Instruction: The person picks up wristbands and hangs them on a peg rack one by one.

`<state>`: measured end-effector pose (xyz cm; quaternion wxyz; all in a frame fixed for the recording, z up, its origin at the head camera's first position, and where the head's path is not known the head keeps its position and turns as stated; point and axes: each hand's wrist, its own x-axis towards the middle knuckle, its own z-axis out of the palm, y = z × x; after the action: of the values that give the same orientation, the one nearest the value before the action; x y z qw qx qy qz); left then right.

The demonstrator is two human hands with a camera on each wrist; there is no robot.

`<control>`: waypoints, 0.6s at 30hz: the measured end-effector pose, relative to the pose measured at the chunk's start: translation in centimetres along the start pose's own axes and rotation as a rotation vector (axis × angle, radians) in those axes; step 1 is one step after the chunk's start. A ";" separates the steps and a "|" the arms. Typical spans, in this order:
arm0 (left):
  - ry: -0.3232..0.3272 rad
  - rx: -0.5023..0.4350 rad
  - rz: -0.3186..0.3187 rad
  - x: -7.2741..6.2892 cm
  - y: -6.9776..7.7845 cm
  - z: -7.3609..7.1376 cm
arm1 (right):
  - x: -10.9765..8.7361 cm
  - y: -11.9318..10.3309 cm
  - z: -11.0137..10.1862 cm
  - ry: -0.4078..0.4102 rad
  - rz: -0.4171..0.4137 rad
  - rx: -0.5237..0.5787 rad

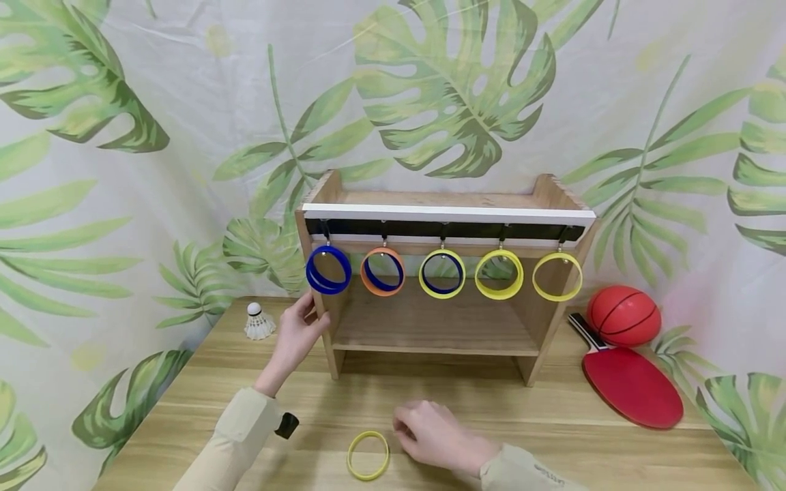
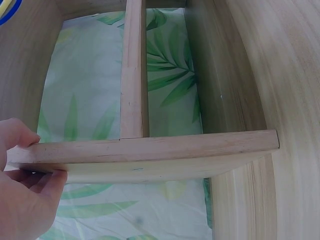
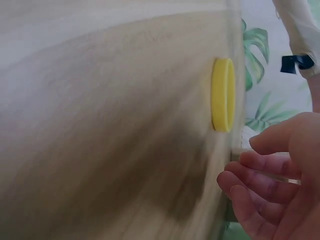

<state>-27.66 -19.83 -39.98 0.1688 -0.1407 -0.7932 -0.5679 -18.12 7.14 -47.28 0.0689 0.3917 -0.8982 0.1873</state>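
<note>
My left hand [image 1: 297, 334] grips the left side panel of a small wooden shelf [image 1: 430, 334], thumb on one face and fingers on the other, as the left wrist view shows closely. Over the table, my right hand [image 1: 436, 433] hovers with fingers loosely curled and nothing in them. Just left of it a yellow ring [image 1: 367, 477] lies flat on the wood. From hooks on the shelf's black strip [image 1: 411, 229] hang blue rings [image 1: 328, 290], an orange ring [image 1: 383, 292] with a blue one, a yellow ring [image 1: 442, 296] with a blue one, and more yellow rings [image 1: 499, 295].
A shuttlecock [image 1: 259, 326] stands on the table left of the shelf. To the right lies a red table tennis paddle [image 1: 632, 389], with a small red basketball [image 1: 624, 316] by its handle. A leaf-patterned cloth [image 1: 184, 170] hangs behind the table.
</note>
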 end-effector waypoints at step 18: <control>0.009 -0.002 -0.002 0.0 -0.1 0.0 | 2.0 -0.3 2.7 -0.063 -0.026 -0.008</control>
<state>-27.68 -19.84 -40.04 0.1717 -0.1374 -0.7921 -0.5694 -19.17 4.52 -49.12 0.0445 0.4089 -0.8954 0.1705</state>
